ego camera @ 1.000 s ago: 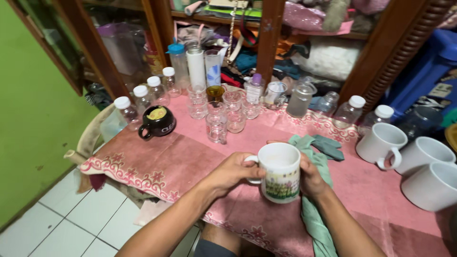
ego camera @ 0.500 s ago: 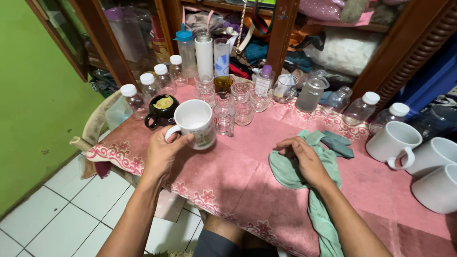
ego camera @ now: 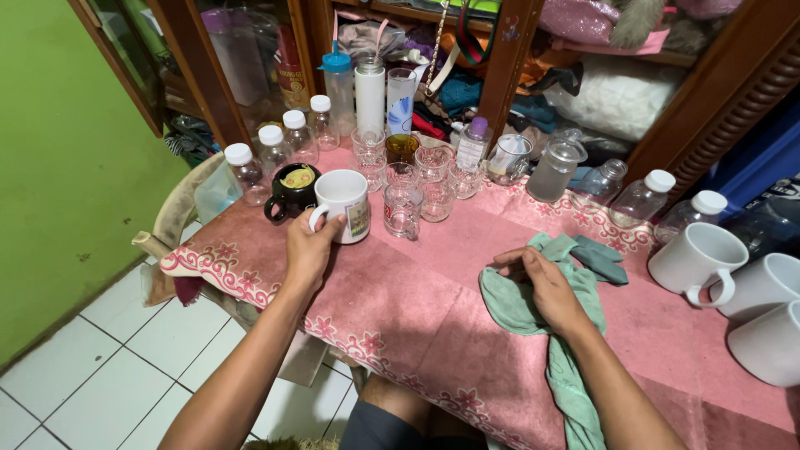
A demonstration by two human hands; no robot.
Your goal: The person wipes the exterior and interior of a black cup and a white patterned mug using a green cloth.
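Head view: the left hand [ego camera: 307, 243] has carried the white mug [ego camera: 343, 205] from the near middle of the table, where both hands held it a second ago, out to the far left. The mug now stands upright on the pink cloth [ego camera: 417, 300], just right of the black mug [ego camera: 292, 190] and just left of a clear glass [ego camera: 402, 210]. The fingers curl around its handle, so the mug looks set down but not let go. The right hand [ego camera: 546, 287] has left the mug and lies flat, fingers loosely spread, on the green rag [ego camera: 575, 383] at the near right.

The white mug looks empty inside. The black mug holds something yellowish. The clear glasses [ego camera: 433, 179] behind appear empty, bar one small amber glass [ego camera: 402, 147]. The capped bottles [ego camera: 250, 171] along the far edge look empty or nearly so. Three white mugs [ego camera: 733, 283] lie tipped on their sides at the right, showing empty insides.
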